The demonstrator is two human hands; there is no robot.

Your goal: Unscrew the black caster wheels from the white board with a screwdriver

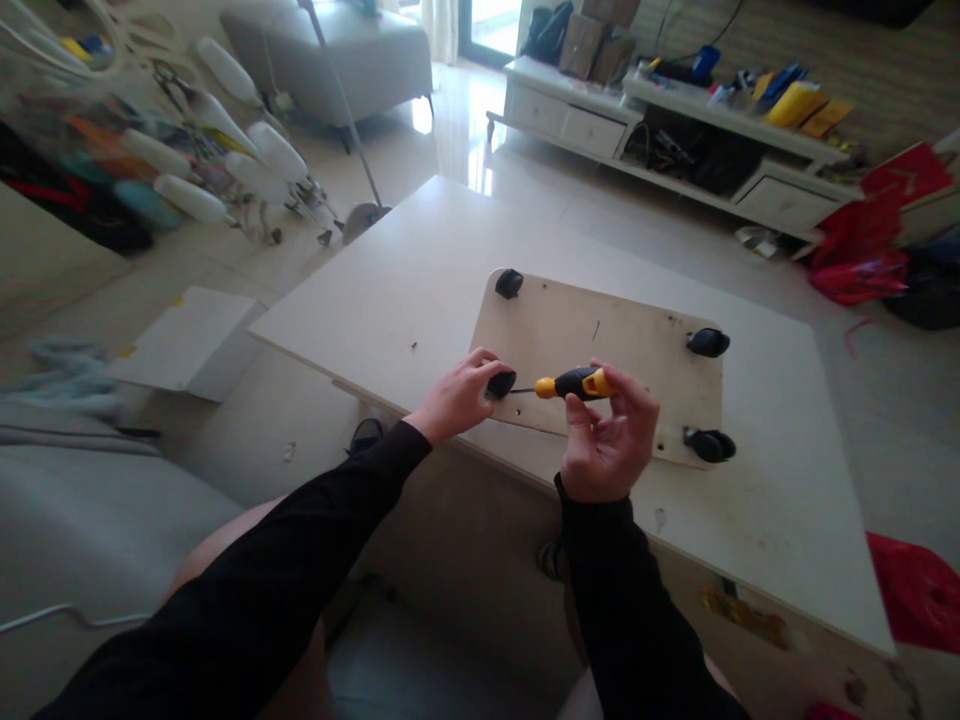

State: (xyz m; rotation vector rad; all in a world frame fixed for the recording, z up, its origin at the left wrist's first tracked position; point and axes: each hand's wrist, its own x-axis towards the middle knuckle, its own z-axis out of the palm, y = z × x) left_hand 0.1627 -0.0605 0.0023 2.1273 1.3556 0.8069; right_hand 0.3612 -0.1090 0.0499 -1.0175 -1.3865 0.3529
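Observation:
A pale wooden board [622,350] lies flat on the white table, with black caster wheels at its corners. My left hand [461,395] has its fingers closed round the near-left caster [500,385]. In my right hand [611,440] is a yellow and black screwdriver [574,384], held nearly level. Its shaft points left and its tip is at the near-left caster; the exact contact is too small to tell. The other casters stand at the far-left [509,284], far-right [708,343] and near-right [709,445] corners.
The white table [360,290] has a small dark screw [413,346] left of the board. A white box [195,340] sits on the floor at left. Behind are a grey ottoman [337,60] and a cluttered white TV cabinet [562,115]. Red bags [915,590] lie at right.

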